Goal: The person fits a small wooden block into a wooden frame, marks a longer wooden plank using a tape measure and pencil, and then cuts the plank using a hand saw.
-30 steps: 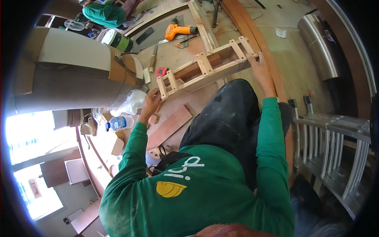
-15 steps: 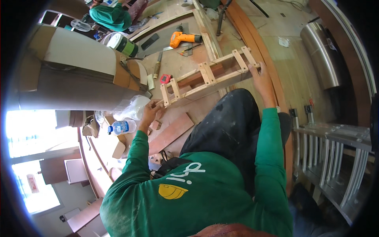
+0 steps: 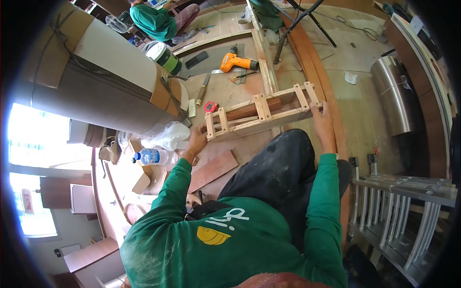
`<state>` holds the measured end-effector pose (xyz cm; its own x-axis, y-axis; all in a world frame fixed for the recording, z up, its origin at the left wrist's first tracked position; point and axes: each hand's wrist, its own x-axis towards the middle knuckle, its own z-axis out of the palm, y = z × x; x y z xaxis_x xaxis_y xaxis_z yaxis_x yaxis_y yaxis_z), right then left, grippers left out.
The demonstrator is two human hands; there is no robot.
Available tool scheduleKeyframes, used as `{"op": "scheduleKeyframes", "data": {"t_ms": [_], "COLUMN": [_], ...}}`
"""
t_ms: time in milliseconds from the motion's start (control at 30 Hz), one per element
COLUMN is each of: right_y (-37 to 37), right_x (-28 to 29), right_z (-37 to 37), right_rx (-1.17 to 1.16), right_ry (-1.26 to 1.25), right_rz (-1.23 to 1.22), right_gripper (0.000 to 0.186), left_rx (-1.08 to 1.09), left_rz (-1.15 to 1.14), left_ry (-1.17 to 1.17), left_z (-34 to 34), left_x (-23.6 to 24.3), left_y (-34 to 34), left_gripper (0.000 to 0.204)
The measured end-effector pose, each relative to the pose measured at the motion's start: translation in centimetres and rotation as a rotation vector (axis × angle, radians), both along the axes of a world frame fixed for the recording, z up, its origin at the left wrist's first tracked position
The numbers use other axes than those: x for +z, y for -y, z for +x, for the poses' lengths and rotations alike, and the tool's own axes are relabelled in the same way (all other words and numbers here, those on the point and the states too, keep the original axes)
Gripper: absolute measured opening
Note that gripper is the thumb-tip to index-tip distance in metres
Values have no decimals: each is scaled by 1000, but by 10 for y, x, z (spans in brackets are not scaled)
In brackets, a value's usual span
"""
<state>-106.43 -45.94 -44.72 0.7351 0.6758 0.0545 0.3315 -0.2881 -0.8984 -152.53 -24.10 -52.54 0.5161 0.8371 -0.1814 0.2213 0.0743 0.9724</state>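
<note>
1. Gripping both ends, the person held a long ladder-like wooden frame (image 3: 261, 113) level above the plywood floor (image 3: 355, 103), across the front of the dark-trousered knee (image 3: 283, 163).
2. The left hand (image 3: 196, 141) was closed around the frame's left end, just under the pair of short cross slats there; the right hand (image 3: 324, 120) was wrapped on the right end, fingers curled over the rail beside the other slats.
3. Compared with a second earlier, the frame sat lower and more central in the view, and both hands kept their ends, so the piece seemed to have been carried or steadied rather than put down.
4. An orange cordless drill (image 3: 235, 62), a chisel (image 3: 201, 90) and a red tape measure (image 3: 210, 106) lay on the floor beyond the frame, apart from it.
5. A reddish board (image 3: 211, 170) lay under the left forearm, a water bottle (image 3: 151, 156) beside it.
6. Another person in green (image 3: 156, 21) crouched far off.
</note>
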Motion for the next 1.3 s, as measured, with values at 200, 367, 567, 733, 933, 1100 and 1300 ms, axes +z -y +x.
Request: {"op": "scheduleKeyframes", "data": {"t_ms": [200,367,567,733,933,1100,1300], "right_y": [2,3,0,1,1,3,3], "right_x": [5,11,-1,6,7,12,17], "right_z": [-1,-4,2,-1,-2,-4,-7], "right_rx": [4,4,38,49,22,7,25], "right_ry": [13,65,21,5,78,107,38], "right_rz": [1,11,40,56,36,41,60], "right_gripper": [56,55,54,55,56,56,57], "left_rx": [-4,-157,-460,-445,-267,-130,15], "left_rz": [-3,323,524,296,-125,-28,-318], "left_ry": [-171,-407,-555,-479,-284,-218,-95], "left_z": [5,14,-1,4,4,18,19], "left_x": [16,32,16,16,11,14,-5], "left_y": [6,12,-13,-18,-23,1,-12], "left_gripper": [26,31,36,33,28,31,31]}}
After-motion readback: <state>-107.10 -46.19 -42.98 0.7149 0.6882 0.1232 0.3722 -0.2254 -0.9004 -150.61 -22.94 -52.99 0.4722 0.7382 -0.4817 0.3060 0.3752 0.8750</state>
